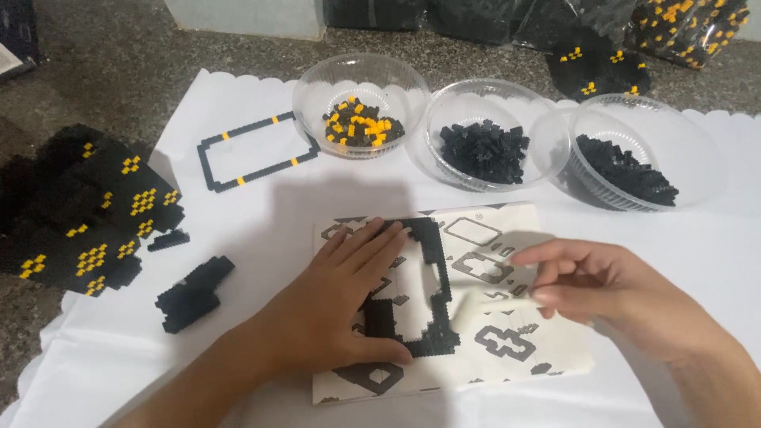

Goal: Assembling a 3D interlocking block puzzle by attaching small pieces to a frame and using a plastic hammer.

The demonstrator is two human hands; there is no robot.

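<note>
White paper (238, 198) with a scalloped edge is covering the speckled grey counter (119, 71), and an instruction sheet (507, 349) printed with grey shapes is lying on it in front of the person. On that sheet a black brick frame (432, 293), a hollow rectangle, is sitting flat. The left hand (337, 305) is lying open, fingers spread and pressing down on the frame's left side, thumb along its lower edge. The right hand (606, 289) is hovering just right of the frame, fingers pinching a pale, blurred tool (487, 305) whose tip is reaching toward the frame's right side. Behind the sheet three clear bowls are standing in a row: one (361, 99) with black and yellow bricks, two (483, 135) (642, 150) with black bricks. A thin black and yellow frame (254, 150) is lying to the left of them, and finished black blocks (87, 214) with yellow patterns are sitting at the far left.
</note>
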